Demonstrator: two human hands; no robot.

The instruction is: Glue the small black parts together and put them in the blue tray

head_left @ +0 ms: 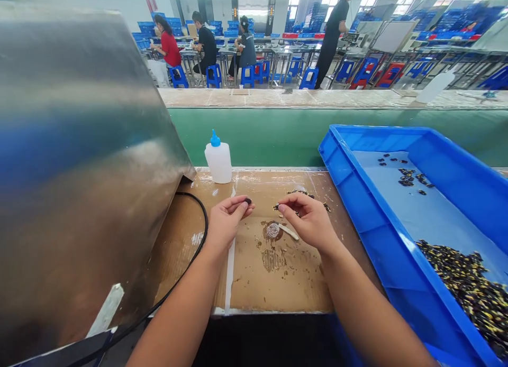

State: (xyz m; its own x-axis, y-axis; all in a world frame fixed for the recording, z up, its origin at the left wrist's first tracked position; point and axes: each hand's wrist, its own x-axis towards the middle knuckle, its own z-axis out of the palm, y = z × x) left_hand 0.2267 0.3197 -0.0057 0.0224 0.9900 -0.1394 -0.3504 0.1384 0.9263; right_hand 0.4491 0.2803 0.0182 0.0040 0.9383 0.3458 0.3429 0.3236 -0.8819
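Left hand [228, 221] and right hand [305, 219] pinched closed above a cardboard-topped surface [246, 287].

The left hand grips a small dark piece [248, 201] between thumb and finger; the right hand's fingertips [281, 208] are pressed together beside a scatter of dark bits [296, 211], and whatever they hold is too small to tell. Between the hands, a clear little dish [272, 230] and a white stick [289, 231] lie on a brown stain. To the right, a blue tray [381, 137] holds a heap of dark and yellow pieces [464, 287]; to the left rises a steel sheet [79, 171]. Farther on stand a white squeeze bottle [218, 158] and a green panel [278, 139], with people [204, 47] seated at distant tables.
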